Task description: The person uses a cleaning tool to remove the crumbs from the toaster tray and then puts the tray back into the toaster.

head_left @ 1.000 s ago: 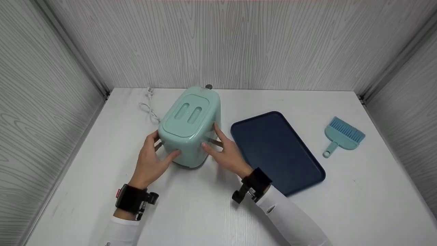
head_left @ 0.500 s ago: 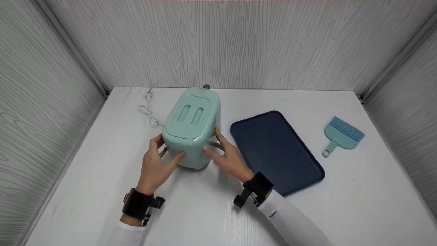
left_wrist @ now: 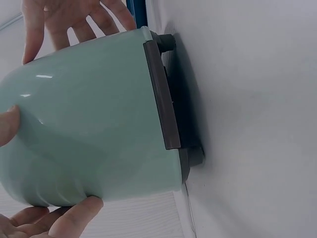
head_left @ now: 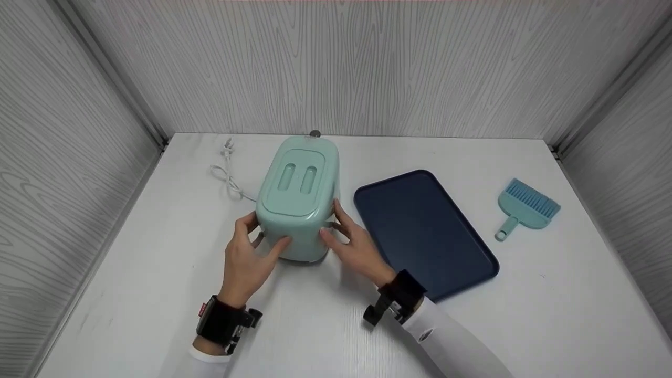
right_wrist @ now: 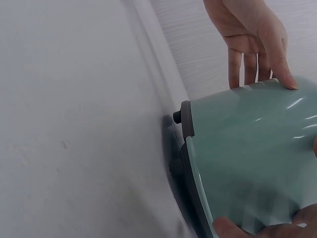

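Observation:
A mint-green toaster [head_left: 302, 231] with a lid on top, marked by two long recesses, is between my two hands. My left hand [head_left: 247, 268] grips its near left corner, thumb on the near end and fingers on the left side. On the right side, my right hand [head_left: 359, 252] holds it with thumb and fingers spread along the wall. A grey knob [head_left: 315, 133] sticks out at the far end. Seen from the left wrist, the toaster's dark foot [left_wrist: 196, 155] is close to the white table [left_wrist: 262, 124].
A white cord [head_left: 229, 178] with its plug trails from the toaster's left side. To the right lies a dark blue tray [head_left: 425, 236], set at an angle. Farther right is a small teal dustpan and brush set [head_left: 525, 205]. Grey wood-grain walls [head_left: 336, 68] enclose the table.
The toaster's near end has swung to the right and slightly towards me, so it stands straighter. Both hands have moved along with it. The tray and brush set stay put.

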`<state>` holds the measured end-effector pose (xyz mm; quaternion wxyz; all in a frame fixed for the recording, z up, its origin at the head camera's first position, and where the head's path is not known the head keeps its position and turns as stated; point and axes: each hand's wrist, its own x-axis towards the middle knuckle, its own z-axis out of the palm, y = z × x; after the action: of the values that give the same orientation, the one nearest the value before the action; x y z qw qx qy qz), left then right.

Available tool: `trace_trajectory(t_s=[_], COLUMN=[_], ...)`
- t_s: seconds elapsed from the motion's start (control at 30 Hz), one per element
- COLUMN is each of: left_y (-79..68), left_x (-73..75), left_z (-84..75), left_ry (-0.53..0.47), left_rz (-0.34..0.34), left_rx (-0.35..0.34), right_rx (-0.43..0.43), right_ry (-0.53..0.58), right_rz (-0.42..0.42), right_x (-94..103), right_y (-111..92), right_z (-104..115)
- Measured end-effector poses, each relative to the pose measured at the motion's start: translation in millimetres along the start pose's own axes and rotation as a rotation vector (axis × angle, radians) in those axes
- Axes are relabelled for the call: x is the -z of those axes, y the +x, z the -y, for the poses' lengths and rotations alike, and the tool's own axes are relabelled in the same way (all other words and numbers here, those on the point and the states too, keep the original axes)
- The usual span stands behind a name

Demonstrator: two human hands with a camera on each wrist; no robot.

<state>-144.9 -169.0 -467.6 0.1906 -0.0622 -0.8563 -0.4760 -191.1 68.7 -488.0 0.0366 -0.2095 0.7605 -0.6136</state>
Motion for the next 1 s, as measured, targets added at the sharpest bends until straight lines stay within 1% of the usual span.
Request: trace_trajectory(t_s=[0.13, 0.27, 0.33, 0.5, 0.73, 1.0], left_y=[-2.3, -4.9, -6.0, -6.7, -7.2, -6.5], left_x=[-3.3, -6.7, -8.4, -10.8, -12.8, -11.6], left_z=[-2.0, -4.7, -6.0, -11.0, -15.7, -14.2], left_ry=[-0.003, -0.019, -0.018, -0.001, 0.006, -0.002], left_rz=[-0.013, -0.022, -0.027, -0.013, -0.006, 0.008], left_rx=[-0.002, 0.025, 0.032, 0.026, 0.01, 0.021], right_rx=[-0.005, -0.009, -0.024, -0.069, -0.082, -0.076], right_ry=[0.013, 0.008, 0.015, 0.037, 0.041, 0.075], right_rz=[0.006, 0.008, 0.014, 0.028, 0.009, 0.0], right_x=[2.0, 4.0, 4.9, 7.6, 10.0, 8.9], right_y=[-2.2, -4.9, -6.3, -9.6, -12.7, -14.4], right_z=[-1.7, -2.6, -3.0, -3.1, -3.3, -4.2])
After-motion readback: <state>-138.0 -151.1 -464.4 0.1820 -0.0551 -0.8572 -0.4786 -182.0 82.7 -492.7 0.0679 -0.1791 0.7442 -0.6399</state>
